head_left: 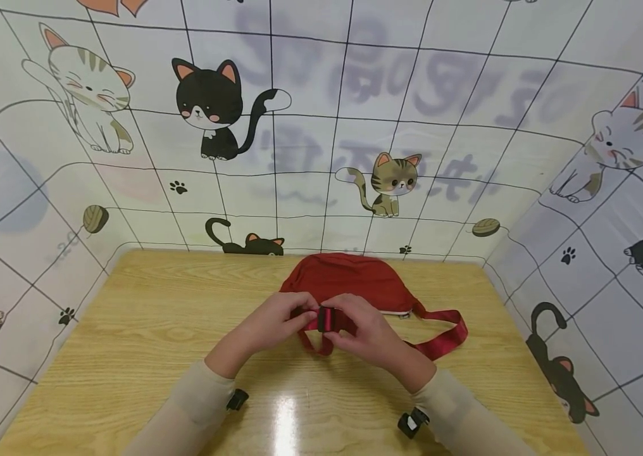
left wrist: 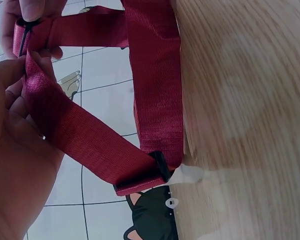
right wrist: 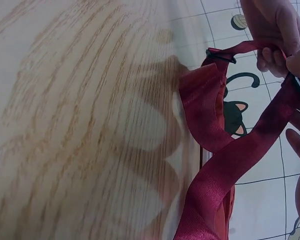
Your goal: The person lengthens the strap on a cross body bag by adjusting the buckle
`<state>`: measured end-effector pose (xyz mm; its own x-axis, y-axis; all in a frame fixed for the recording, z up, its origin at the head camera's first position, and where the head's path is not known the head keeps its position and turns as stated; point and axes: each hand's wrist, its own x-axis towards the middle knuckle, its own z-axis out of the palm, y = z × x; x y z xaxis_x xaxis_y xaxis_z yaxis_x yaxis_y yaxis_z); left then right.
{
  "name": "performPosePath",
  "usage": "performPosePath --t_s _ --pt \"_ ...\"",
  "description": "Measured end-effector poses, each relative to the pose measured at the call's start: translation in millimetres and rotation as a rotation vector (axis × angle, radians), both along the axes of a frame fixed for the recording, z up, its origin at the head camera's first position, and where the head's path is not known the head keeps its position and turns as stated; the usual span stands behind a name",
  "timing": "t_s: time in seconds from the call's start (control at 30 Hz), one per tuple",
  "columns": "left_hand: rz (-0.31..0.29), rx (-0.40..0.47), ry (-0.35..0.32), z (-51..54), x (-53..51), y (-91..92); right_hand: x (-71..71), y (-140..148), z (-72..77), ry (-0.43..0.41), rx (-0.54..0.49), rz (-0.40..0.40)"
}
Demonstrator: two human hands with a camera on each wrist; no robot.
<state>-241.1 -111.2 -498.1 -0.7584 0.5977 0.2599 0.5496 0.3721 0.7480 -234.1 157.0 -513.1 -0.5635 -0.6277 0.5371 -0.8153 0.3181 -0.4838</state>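
Observation:
A red waist bag [head_left: 350, 278] lies near the back of the table, its strap [head_left: 443, 335] looping out in front. My right hand [head_left: 369, 332] grips a black slider buckle [head_left: 326, 319] on the strap between fingers and thumb. Just left of the buckle, my left hand [head_left: 276, 323] pinches the strap. The left wrist view has the webbing [left wrist: 90, 135] hanging from the left fingers down to a second black slider [left wrist: 161, 166]. That second slider [right wrist: 221, 56] also appears in the right wrist view, below the left hand [right wrist: 277, 25]. Some fingertips are hidden behind the strap.
The wooden table [head_left: 156, 329] carries the bag. A white wall covering [head_left: 310, 139] with cat drawings and grid lines rises behind and at both sides. Black clips [head_left: 412, 422] sit at both wrists.

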Motion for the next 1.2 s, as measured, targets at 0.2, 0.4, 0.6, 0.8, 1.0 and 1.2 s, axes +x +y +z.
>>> performPosePath --t_s 0.2,0.4,0.6,0.8,1.0,1.2 --pt "-0.021 -0.001 -0.059 0.6 0.0 -0.3 1.6 -2 1.4 -0.008 0.04 -0.032" --pt "0.032 -0.08 -0.087 0.1 0.7 -8.7 4.6 0 4.9 -0.004 0.045 -0.059" --pt "0.037 -0.101 -0.052 -1.5 -0.4 -15.4 4.2 1 5.1 0.018 0.04 -0.071" --pt "0.022 -0.089 -0.034 -1.1 -0.8 -13.4 2.0 0 3.1 0.032 0.032 -0.048" --pt "0.012 -0.089 -0.016 0.1 0.1 -8.9 3.9 0 4.5 -0.016 0.059 -0.056" --pt "-0.006 -0.092 -0.007 3.2 0.2 -3.4 4.3 -2 3.9 -0.031 0.052 -0.056"
